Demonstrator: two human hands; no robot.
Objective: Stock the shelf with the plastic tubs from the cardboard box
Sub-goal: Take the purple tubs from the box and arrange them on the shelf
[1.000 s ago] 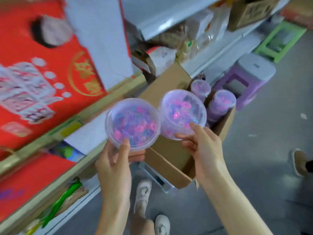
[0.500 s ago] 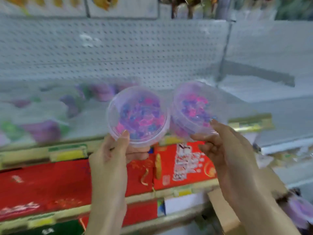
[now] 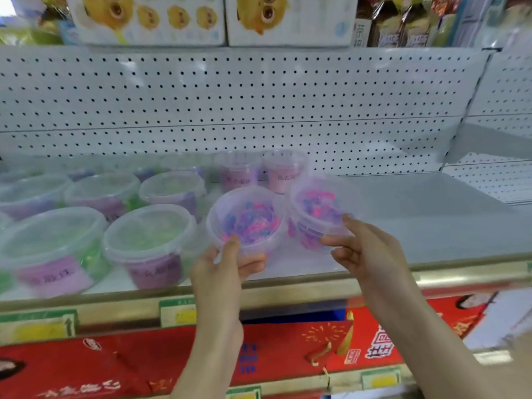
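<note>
Fingers holding: left hand point(image 3: 221, 266) clear bead-filled plastic tub point(image 3: 244, 220), right hand point(image 3: 371, 249) second tub point(image 3: 316, 214). Tilted set-down on grey metal shelf point(image 3: 431, 226) risks toppling.

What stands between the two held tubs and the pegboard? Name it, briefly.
Head view: two pink-filled tubs stand side by side on the shelf, behind the held tubs and in front of the pegboard.

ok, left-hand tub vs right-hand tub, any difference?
Left-hand tub shows its lid nearly face-on; right-hand tub is tipped, side wall showing too. The left hand grips the left-hand tub with thumb over the rim; right hand holds the right-hand tub by its wall. Shared: both clear, lidded, full of pink, blue and purple beads.
</note>
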